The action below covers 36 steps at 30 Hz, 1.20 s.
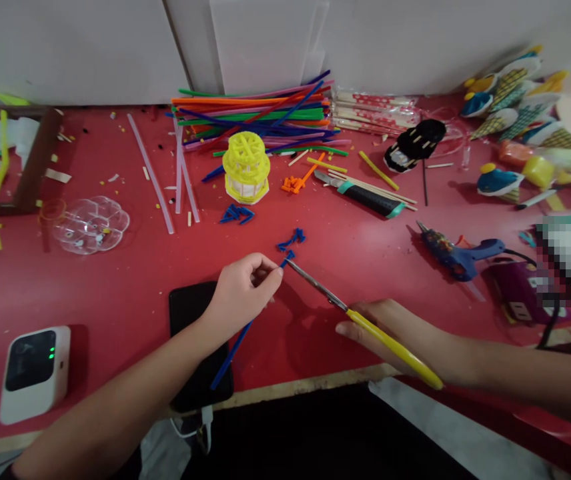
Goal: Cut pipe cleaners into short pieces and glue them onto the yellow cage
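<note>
Left fingers (268, 283), head view: pinched together on a blue strip (233, 353), pretty close to its far end.
Right fingers (353, 333): curled round the yellow handle of the scissors (365, 325); whether the blades are parted can't really be told from here.
Strip's lie: short end poked out ahead and a bit right of the pinch, long tail slanted back toward the body and left, partly over a black phone (185, 307).
Nearer hand: left hand (240, 290), easily, since the strip is held in it; right hand (403, 320) is set well off to the right, with just the blade tips at the strip's end.
In hand: one strip, one pair of scissors.
Blue snippets (295, 237): two little piles on the red tabletop (135, 293), too jumbled to be counted bit by bit.
Orange snippets (291, 185): one pile.
Models: one yellow model (246, 170), one black model (415, 143).
Tools: one utility knife (368, 198), one glue gun (458, 257).
Loose pink strips (150, 173): three, left of the yellow model.
</note>
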Each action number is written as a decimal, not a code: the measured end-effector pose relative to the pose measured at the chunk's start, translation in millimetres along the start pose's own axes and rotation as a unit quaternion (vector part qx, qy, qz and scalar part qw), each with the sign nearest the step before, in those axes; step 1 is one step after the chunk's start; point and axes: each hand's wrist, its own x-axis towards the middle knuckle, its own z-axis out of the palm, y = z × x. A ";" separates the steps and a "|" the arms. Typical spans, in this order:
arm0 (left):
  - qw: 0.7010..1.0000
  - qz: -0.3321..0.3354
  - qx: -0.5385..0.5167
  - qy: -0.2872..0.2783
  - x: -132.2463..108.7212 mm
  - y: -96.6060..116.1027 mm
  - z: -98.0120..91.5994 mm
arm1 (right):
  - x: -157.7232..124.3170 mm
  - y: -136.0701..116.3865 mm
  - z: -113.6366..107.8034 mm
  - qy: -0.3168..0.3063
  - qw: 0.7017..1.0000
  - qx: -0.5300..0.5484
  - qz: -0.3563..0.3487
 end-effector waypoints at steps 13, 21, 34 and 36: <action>1.000 0.005 -0.004 -0.002 1.0 -2.1 -0.8 | 0.5 -3.3 -5.5 -0.019 0.999 0.042 -0.005; 1.000 0.006 -0.014 0.002 1.2 -2.7 0.2 | -9.6 -8.4 -6.7 -0.011 0.999 0.031 -0.040; 1.000 0.022 0.004 -0.009 -0.7 -5.0 0.7 | -6.5 -5.2 -3.4 -0.040 0.999 0.000 -0.016; 1.000 0.020 -0.001 -0.008 -0.8 -4.8 0.5 | -6.9 -4.5 -3.3 -0.037 0.999 -0.004 -0.017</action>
